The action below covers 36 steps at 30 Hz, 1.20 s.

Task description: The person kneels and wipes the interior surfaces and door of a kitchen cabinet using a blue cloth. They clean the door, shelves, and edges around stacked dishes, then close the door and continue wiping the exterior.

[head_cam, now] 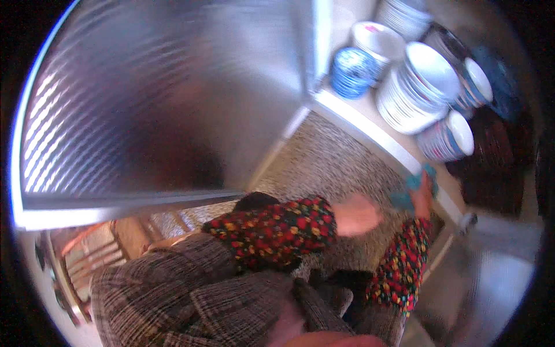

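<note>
My right hand [421, 197], in a dark floral sleeve, grips a teal cloth [401, 200]. Part of that cloth lies against the white front edge of a cabinet shelf [368, 123]. My left hand [357, 215] hangs to the left of it over the speckled floor, blurred, so its fingers are not distinct. On the shelf behind the edge stand stacks of dishes: a tall white stack [416, 93], a blue-patterned stack [353, 71] and a stack with coloured marks [446, 136].
A large ribbed, glossy door panel [173, 108] with a pale frame stands swung out at left. Another glossy door [485, 273] is at lower right. Wooden slatted furniture [95, 256] is behind at lower left. More stacked dishes [403, 19] sit deeper in the cabinet.
</note>
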{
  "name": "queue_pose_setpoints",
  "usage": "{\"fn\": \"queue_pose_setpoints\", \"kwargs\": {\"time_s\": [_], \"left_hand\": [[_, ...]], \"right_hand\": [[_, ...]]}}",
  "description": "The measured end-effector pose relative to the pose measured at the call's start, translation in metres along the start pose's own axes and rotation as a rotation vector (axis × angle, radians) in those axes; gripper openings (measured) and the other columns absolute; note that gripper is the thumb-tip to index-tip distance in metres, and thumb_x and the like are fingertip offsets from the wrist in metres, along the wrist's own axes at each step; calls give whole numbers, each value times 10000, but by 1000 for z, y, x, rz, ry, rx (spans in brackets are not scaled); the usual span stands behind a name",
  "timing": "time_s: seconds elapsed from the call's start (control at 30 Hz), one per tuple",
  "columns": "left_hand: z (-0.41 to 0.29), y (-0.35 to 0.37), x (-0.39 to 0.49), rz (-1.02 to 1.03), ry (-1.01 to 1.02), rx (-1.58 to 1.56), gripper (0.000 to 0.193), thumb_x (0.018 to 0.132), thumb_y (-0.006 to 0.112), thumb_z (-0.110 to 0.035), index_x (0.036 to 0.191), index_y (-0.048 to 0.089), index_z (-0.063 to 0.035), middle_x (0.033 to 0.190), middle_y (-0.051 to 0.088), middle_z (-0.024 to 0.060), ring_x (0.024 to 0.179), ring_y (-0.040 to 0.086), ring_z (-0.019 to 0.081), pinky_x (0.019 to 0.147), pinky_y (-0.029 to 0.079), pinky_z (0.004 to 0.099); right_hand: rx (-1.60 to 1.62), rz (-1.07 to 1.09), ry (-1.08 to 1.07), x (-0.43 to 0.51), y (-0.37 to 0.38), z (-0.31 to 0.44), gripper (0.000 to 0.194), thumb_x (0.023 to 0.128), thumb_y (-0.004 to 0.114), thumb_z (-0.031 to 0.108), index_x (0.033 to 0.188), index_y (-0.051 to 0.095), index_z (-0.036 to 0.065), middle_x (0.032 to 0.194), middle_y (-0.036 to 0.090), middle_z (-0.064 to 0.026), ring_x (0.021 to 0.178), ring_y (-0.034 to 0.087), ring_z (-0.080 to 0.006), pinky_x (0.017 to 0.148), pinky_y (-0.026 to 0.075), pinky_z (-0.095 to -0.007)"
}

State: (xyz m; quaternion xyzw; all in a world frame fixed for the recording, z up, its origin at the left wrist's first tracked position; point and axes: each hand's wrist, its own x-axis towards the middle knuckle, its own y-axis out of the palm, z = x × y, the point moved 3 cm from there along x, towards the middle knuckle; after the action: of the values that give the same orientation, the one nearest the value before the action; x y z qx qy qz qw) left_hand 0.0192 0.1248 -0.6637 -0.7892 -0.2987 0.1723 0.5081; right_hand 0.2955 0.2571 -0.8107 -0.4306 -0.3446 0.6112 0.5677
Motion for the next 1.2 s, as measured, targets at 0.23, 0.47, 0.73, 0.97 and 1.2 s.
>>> {"fn": "queue_pose_setpoints", "kwargs": {"time_s": [0.23, 0.47, 0.73, 0.97, 1.2], "left_hand": [[-8, -5, -1, 31, -27, -9, 176, 792, 580, -174, 905, 618, -45, 890, 625, 106, 836, 638, 311, 698, 506, 446], [-9, 1, 5, 44, -25, -15, 209, 795, 576, -184, 934, 612, -33, 895, 627, 115, 874, 637, 312, 703, 509, 445], [-6, 3, 9, 57, 2, -7, 208, 781, 594, -176, 938, 615, -42, 900, 625, 114, 884, 643, 307, 702, 513, 444], [-4, 3, 21, -37, -33, 19, 149, 766, 597, -194, 792, 649, -56, 785, 632, 95, 735, 652, 280, 617, 507, 436], [-3, 8, 15, -80, -161, 55, 180, 764, 613, -242, 717, 643, -71, 748, 627, 91, 705, 654, 282, 583, 495, 446]], "right_hand": [[-196, 62, 102, 5, 3, -8, 884, 783, 755, 195, 1520, 266, 193, 1549, 288, -199, 1369, 383, -400, 1012, 434, -502], [-138, -70, 9, 6, 8, -21, 871, 781, 741, 144, 1517, 276, 183, 1531, 287, -229, 1376, 363, -406, 1046, 415, -480], [-106, -47, 7, 16, 12, -40, 925, 767, 778, 220, 1528, 259, 140, 1557, 289, -178, 1416, 313, -361, 1125, 324, -440], [-78, 13, -10, 36, 8, -84, 985, 685, 828, 104, 1515, 298, 112, 1537, 322, -190, 1390, 338, -377, 1114, 346, -470], [-97, 47, -41, 11, -11, -12, 782, 726, 666, 27, 1453, 378, 40, 1448, 425, -239, 1338, 397, -399, 1127, 313, -444]]}}
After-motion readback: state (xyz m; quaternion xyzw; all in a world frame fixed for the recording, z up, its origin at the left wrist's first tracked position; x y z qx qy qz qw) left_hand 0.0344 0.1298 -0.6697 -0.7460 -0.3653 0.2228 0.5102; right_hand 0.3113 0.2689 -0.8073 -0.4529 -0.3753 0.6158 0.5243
